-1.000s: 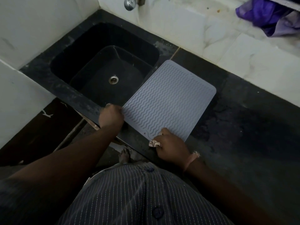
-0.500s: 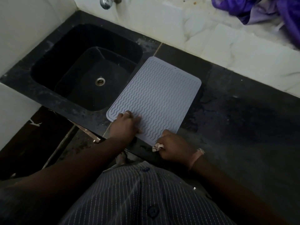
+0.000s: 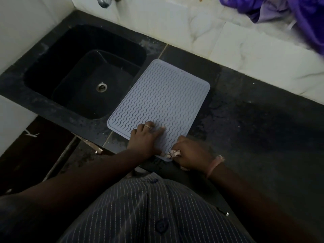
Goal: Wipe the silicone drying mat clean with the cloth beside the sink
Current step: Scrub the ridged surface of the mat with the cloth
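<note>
A pale grey silicone drying mat (image 3: 163,99) with wavy ridges lies flat on the dark counter, just right of the sink. My left hand (image 3: 147,137) presses flat on the mat's near edge, fingers spread, a ring on one finger. My right hand (image 3: 191,153) is at the mat's near right corner, closed around a small light-coloured cloth (image 3: 172,153); only a crumpled bit of the cloth shows between my fingers.
A black sink (image 3: 84,71) with a metal drain (image 3: 101,87) lies left of the mat. The dark counter (image 3: 254,123) stretches to the right. A tap (image 3: 104,1) is on the white tiled wall. Purple fabric (image 3: 289,13) lies at the top right.
My left hand has moved from the mat's near left corner onto its near edge, closer to my right hand. My right hand has stayed at the near right corner with the cloth.
</note>
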### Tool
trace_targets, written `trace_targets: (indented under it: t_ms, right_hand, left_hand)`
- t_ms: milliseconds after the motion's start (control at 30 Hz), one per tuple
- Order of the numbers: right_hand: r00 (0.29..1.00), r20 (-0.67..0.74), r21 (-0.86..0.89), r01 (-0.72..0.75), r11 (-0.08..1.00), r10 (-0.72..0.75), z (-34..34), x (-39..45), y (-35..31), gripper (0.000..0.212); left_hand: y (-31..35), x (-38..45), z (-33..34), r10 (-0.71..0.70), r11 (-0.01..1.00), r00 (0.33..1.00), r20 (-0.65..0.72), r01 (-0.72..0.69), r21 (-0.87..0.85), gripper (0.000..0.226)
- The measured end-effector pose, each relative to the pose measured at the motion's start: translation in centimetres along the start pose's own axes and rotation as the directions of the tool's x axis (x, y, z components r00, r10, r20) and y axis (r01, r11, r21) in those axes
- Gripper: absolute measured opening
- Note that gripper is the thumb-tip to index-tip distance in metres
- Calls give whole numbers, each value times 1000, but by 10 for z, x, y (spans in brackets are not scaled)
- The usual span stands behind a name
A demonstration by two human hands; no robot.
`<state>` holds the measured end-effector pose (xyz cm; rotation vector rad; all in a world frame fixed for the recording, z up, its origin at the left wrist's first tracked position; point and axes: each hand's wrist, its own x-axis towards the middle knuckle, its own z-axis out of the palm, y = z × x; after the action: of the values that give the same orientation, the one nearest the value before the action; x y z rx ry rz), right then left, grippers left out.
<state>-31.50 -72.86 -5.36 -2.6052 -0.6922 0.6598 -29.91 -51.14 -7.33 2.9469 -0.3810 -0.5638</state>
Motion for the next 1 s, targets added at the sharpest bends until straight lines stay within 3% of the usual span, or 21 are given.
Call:
trace_targets:
  t_ms: [267,400,567,700,1000]
  right_hand:
    - [972,-168,58,-155,986,163,-23,18,62,10]
    - [953,-235,2,-194,981,189,-17,16,47,13]
    - [998,-4,-6,68,998,-68,9,-17,-15,26]
    - [998,-61,-62,-6,998,2,9,-13,-16,27]
    - [974,-153,-91,-182,979,167,-21,27,35,9]
  left_hand:
    - [6,2,-3,24,996,998,53,-28,79,108]
    - [13,4,-8,30,994,998,52,-35,106,107]
    - [24,13,-12,148,984,988,35,-150,98,109]
    - [22,18,-12,216,957,971,103,-231,174,96]
    - [18,15,-10,225,936,964,138,-254,245,99]
